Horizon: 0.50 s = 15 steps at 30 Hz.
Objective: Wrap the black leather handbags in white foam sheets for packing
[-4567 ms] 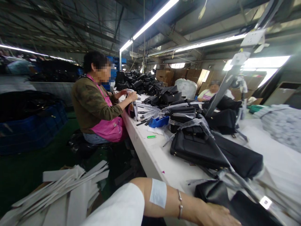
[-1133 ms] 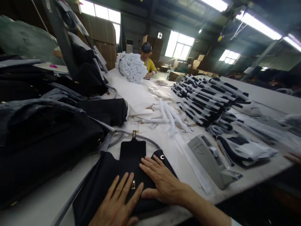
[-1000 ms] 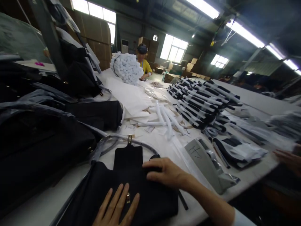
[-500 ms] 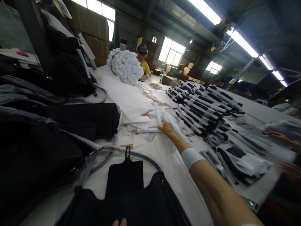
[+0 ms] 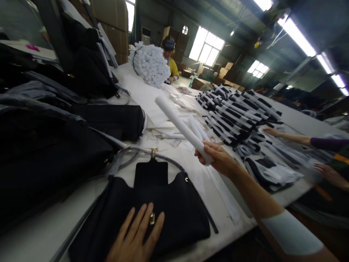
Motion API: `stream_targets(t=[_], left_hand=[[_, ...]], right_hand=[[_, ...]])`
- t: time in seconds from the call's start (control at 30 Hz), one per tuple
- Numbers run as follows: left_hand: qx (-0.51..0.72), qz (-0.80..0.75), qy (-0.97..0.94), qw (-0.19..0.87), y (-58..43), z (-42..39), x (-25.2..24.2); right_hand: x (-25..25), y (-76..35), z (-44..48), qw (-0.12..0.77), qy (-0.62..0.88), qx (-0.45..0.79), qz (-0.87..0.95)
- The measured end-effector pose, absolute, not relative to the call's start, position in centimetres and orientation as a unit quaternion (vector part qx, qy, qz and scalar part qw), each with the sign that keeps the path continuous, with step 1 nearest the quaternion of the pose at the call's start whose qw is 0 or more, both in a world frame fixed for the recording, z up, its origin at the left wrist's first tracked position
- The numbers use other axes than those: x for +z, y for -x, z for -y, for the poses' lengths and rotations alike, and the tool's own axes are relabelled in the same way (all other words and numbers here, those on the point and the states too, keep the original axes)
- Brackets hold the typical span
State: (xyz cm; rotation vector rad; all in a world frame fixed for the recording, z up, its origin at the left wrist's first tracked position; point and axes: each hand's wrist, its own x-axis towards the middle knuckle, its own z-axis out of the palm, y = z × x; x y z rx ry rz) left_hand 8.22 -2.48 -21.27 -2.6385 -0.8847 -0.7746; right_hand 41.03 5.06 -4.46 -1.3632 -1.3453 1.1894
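Half a second ago your right hand [image 5: 218, 160] was stretched far out among the loose white rolls on the table; now it has come back toward you, lifted clear of the surface, with one white paper roll [image 5: 181, 127] gripped at its near end and slanting up and away to the left.

From the head camera, the only view: your left hand [image 5: 136, 236] lies flat, fingers spread and grasping nothing, on the front of the black handbag [image 5: 174, 207], right over its small gold clasp [image 5: 152, 218]. The bag lies on the white table [image 5: 43, 233] just in front of you, its flap [image 5: 151, 174] thrown open away from you and its wrapped handle [image 5: 128, 156] curving round behind. More loose rolls [image 5: 196, 127] lie beyond it, beside stacked black straps [image 5: 234, 116] banded in white. A co-worker's hands [image 5: 324, 171] work at the right edge.

You look to be at the fetching stage: roll in hand, bag pinned. By my reading, the next move calls for bringing the roll down to the bag while your left hand keeps it from sliding; mind the roll's far end, which swings near the heaped black bags [image 5: 54, 138] on your left.
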Motion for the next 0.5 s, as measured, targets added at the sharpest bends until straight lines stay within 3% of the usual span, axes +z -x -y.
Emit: stream_targets(t=[0.13,0.23,0.37,0.5], left_hand=[[-0.141,0.287,0.947,0.010,-7.4,2.6,-17.1],[-0.010,0.253,0.963,-0.090,-7.2,1.5,-13.4],[0.025,0.226,0.959,-0.168,-7.5,0.3,-9.3],[-0.007,0.223,0.963,-0.154,-8.5,0.6,-8.3]], right_hand=[[-2.5,-37.0,4.0,0.175,0.461,0.606,0.624],[-2.5,-34.0,9.3,0.060,0.408,0.569,0.712],[-5.5,-31.7,13.1,0.076,0.503,0.276,0.815],[-10.3,-31.7,13.1,0.202,0.486,-0.029,0.850]])
